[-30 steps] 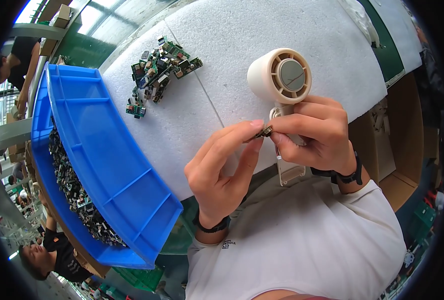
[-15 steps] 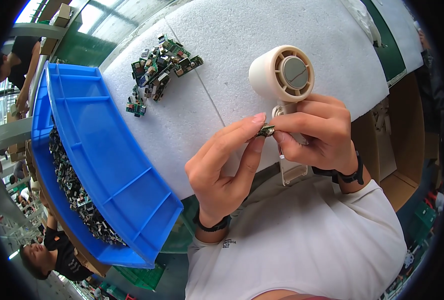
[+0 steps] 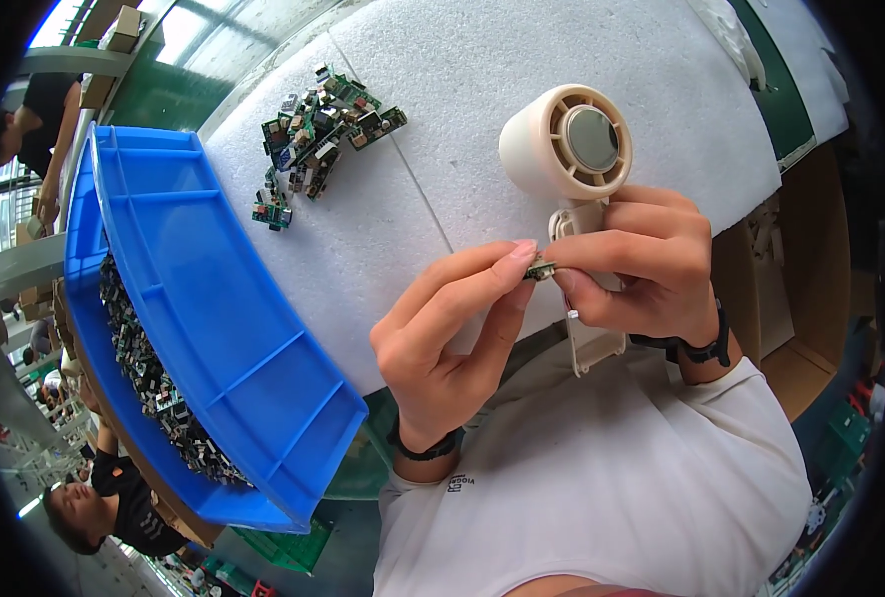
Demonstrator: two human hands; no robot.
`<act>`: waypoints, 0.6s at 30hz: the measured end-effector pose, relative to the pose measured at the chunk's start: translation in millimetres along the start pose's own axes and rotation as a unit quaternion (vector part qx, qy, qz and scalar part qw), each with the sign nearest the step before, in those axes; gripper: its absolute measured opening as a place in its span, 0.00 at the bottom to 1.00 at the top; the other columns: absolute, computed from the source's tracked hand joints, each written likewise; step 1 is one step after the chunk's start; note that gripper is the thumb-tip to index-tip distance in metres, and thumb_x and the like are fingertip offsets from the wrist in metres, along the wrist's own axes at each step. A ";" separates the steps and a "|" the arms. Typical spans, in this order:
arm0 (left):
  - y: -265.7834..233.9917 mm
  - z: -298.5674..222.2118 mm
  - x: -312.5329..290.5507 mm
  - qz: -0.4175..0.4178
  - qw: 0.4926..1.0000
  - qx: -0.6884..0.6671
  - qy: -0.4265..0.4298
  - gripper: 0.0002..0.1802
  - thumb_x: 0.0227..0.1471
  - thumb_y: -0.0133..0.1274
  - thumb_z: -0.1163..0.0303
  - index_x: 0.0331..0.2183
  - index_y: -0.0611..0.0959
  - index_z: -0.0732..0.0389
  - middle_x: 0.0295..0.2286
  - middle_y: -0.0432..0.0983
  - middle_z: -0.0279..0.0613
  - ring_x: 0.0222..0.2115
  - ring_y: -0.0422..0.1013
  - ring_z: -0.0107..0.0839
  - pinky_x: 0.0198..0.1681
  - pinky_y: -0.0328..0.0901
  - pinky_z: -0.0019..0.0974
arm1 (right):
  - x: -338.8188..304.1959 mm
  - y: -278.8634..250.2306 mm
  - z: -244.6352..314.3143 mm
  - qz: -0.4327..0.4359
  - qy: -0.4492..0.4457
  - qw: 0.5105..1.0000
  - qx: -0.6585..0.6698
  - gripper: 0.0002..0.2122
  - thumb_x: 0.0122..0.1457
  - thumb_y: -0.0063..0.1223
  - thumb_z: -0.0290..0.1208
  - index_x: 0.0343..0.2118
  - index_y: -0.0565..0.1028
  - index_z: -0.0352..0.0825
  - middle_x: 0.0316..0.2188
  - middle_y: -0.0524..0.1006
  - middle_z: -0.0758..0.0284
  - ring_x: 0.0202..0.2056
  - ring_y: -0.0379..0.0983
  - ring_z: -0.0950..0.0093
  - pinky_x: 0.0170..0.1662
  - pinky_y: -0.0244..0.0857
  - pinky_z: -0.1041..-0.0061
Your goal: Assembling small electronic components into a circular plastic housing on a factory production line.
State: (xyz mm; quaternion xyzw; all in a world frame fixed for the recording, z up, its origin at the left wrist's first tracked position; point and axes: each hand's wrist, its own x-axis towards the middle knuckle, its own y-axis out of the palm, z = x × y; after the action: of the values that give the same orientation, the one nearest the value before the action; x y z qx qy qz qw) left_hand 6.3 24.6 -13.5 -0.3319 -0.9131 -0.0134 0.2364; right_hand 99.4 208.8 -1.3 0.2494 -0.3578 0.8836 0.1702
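Note:
A small green circuit board [image 3: 541,271] is pinched between the thumb and fingertips of my left hand [image 3: 438,333]. My right hand [image 3: 662,261] wraps round the open handle of a cream handheld fan [image 3: 537,149], and its thumb and index finger also meet the board's right edge. The fan's round grille and silvery centre disc face up and to the right. Below the right thumb shows a small white connector [image 3: 573,314], next to the hollow lower handle shell [image 3: 598,350]. Most of the handle's inside is hidden by my fingers.
A loose pile of circuit boards [image 3: 323,129] lies on the white foam sheet [image 3: 452,90] at the far left. Beside it stands a blue plastic bin [image 3: 214,298] with many small boards inside. A cardboard box [image 3: 806,343] is at the right. Other people are at the left edge.
Both hands, with the fan and board, have shifted slightly to the right. The board has turned a little in the fingertips, and the fan head has tilted slightly.

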 end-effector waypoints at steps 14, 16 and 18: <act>-12.9 -8.8 2.0 0.063 0.978 -0.143 -0.136 0.20 0.47 0.61 0.91 0.43 0.86 0.66 0.39 0.82 0.49 0.37 0.80 0.35 0.39 0.75 0.32 | 3.9 -9.9 -6.0 0.051 0.027 0.987 0.153 0.07 0.51 0.70 0.26 0.34 0.83 0.39 0.24 0.81 0.74 0.18 0.68 0.81 0.21 0.58 0.81; -15.7 -8.8 1.1 0.082 0.974 -0.151 -0.149 0.21 0.47 0.61 0.91 0.44 0.86 0.65 0.38 0.82 0.49 0.36 0.80 0.35 0.38 0.75 0.32 | 2.6 -9.4 -6.8 0.051 0.028 0.986 0.157 0.08 0.50 0.70 0.26 0.33 0.83 0.38 0.22 0.80 0.74 0.17 0.67 0.81 0.21 0.57 0.80; -16.5 -8.1 0.7 0.091 0.971 -0.155 -0.156 0.21 0.47 0.61 0.91 0.44 0.86 0.64 0.38 0.82 0.48 0.36 0.80 0.35 0.38 0.75 0.32 | 1.4 -8.6 -7.0 0.052 0.029 0.984 0.167 0.09 0.48 0.72 0.26 0.32 0.82 0.36 0.18 0.77 0.74 0.16 0.66 0.80 0.22 0.57 0.79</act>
State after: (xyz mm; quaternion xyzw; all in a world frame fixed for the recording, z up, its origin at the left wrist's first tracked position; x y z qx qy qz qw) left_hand -0.9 10.7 -3.8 -0.4439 -0.8916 -0.0809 0.0370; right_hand 100.2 219.9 -0.2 0.2300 -0.2127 0.9454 0.0898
